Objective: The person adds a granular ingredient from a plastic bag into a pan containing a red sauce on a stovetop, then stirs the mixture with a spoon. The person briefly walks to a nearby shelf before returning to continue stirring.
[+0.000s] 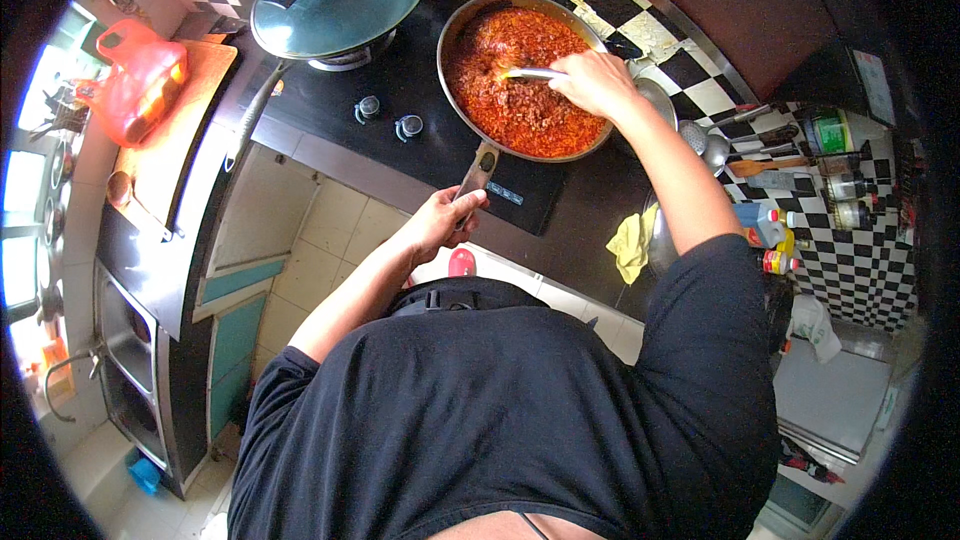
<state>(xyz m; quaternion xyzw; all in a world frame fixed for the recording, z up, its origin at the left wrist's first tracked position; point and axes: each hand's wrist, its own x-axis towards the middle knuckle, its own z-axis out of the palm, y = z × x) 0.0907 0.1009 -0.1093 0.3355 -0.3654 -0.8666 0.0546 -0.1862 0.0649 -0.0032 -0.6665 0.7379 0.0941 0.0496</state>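
A large frying pan stands on the right side of the black glass gas hob. Red, oily sauce with minced bits fills it. My left hand grips the pan's handle, which points toward my body. Over the pan's right half, my right hand is closed around a metal utensil. The utensil's far end dips into the sauce, so its shape is hidden there.
A glass lid covers a second pan at the back left, whose long handle juts forward. Left, a red plastic bag rests on a wooden board near a wooden ladle. A yellow cloth and bottles are right.
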